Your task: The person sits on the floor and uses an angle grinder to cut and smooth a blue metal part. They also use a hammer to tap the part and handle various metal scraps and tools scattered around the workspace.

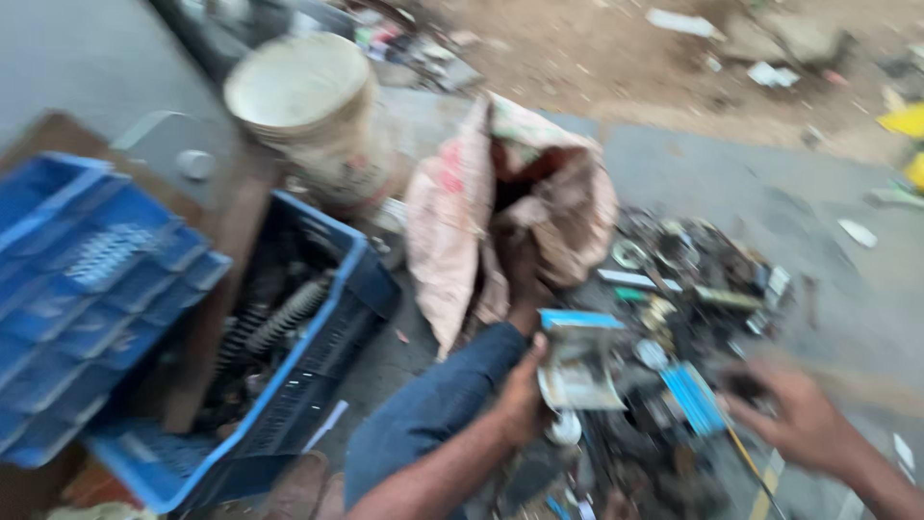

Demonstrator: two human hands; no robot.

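My left hand point(521, 397) is closed on a flat, dirty packet with a blue top edge point(577, 361), held above my blue-trousered knee point(433, 409). My right hand point(794, 414) reaches into a pile of dark scrap parts point(674, 289) on the ground and is blurred; whether its fingers grip anything I cannot tell. A small blue ribbed piece point(693, 398) lies between the two hands. A foot rests at the mouth of a worn pinkish sack point(452, 221) just beyond the left hand.
A blue plastic crate point(332, 323) holding coil springs sits at the left, with a second blue crate point(87, 289) tilted beside it. A dirty white bucket point(308, 101) stands behind them. Grey pavement point(770, 183) and littered dirt lie beyond.
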